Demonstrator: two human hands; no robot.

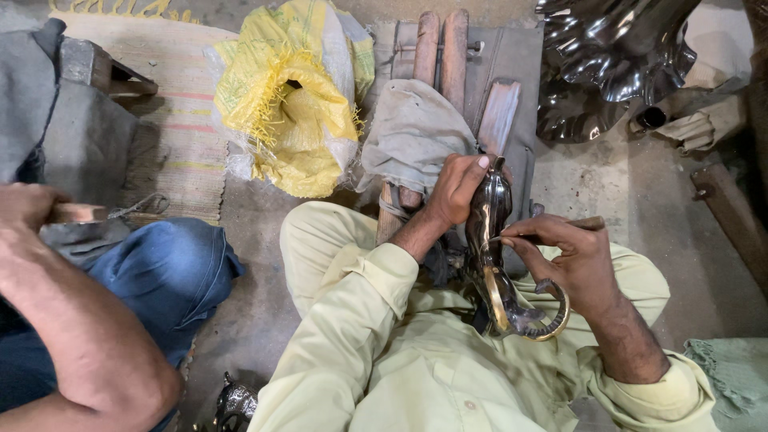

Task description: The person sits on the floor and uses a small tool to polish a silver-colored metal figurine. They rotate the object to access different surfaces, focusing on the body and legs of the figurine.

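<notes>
My left hand (456, 190) grips the upper end of a dark, shiny metal figure (490, 216) with a curved, brass-edged lower part (524, 318) that rests in my lap. My right hand (572, 260) pinches a thin pointed tool with a wooden handle (590, 223), and its tip touches the side of the figure. Both hands are over my pale yellow trousers (320, 240), in front of a grey cloth (412, 132) draped over wooden bars.
At the left sits another person in blue jeans (164, 268), whose hand (24, 206) holds a wooden-handled tool. A yellow woven sack (288, 104) lies ahead. Dark polished metal pieces (616, 56) stand at the upper right. A small metal figure (236, 400) sits on the floor below.
</notes>
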